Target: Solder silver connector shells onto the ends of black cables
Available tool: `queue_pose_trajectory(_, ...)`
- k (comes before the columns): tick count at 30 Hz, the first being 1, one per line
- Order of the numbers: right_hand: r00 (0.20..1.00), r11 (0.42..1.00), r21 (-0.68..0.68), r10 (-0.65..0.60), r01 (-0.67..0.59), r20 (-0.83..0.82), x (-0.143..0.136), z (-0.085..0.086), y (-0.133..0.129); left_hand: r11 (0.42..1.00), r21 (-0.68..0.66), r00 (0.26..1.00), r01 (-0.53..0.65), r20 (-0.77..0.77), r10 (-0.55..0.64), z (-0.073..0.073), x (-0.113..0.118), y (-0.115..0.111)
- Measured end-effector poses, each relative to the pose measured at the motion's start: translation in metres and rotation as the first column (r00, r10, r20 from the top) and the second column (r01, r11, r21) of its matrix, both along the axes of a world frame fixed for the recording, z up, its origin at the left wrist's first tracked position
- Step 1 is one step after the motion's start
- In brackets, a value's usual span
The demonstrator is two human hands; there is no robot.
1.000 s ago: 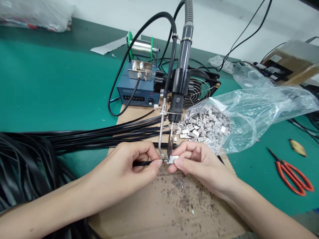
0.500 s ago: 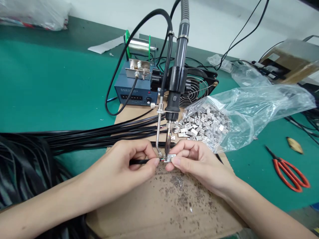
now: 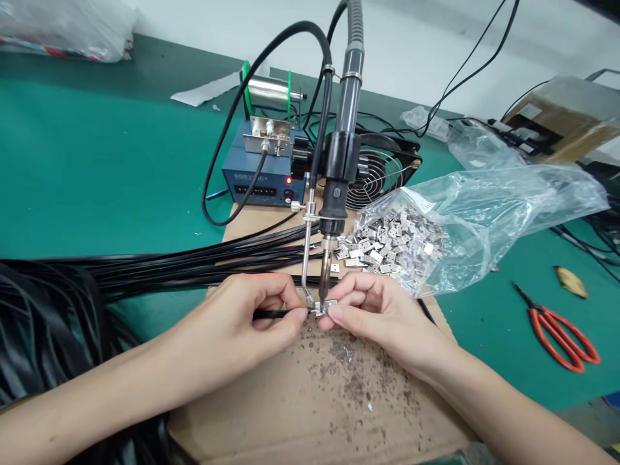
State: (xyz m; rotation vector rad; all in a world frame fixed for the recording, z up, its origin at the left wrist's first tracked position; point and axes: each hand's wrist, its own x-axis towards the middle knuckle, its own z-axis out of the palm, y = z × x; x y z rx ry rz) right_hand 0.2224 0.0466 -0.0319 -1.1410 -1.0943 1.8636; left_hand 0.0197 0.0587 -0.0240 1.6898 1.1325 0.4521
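Head view: left hand (image 3: 268, 316) pinches slim black cable (image 3: 267, 315); right hand (image 3: 371, 310) pinches small silver rectangular connector (image 3: 331, 303) at grey-black soldering iron (image 3: 334, 200)'s tip, between grips; joint looks partway, completeness unclear.

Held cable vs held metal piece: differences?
The cable is black; the metal piece is silvery. The cable is a narrow cord ending in thin coloured wires; the metal piece is small and boxy. The left hand pinches the cable, the right hand the metal piece. Both sit by the iron's tip.
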Motion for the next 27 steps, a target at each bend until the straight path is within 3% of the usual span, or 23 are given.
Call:
queue_pose_trajectory(5, 1.0, 1.0, 0.0, -0.011, 0.011, 0.029, 0.0, -0.0001, 0.0009, 0.999, 0.0, 0.999, -0.032, -0.026, 0.032, -0.0016, -0.0002, 0.0001)
queue_pose_trajectory(13, 0.994, 0.998, -0.058, -0.005, -0.002, -0.109, 0.0033, -0.0017, -0.0004, 0.995, -0.029, 0.996, -0.093, -0.008, 0.093, 0.0072, 0.003, -0.0053)
queue_pose_trajectory(27, 0.992, 0.997, -0.071, 0.003, -0.012, -0.124, 0.0027, -0.0029, -0.0007, 0.999, -0.016, 0.996, -0.051, 0.072, 0.052, 0.0013, 0.0007, -0.0043)
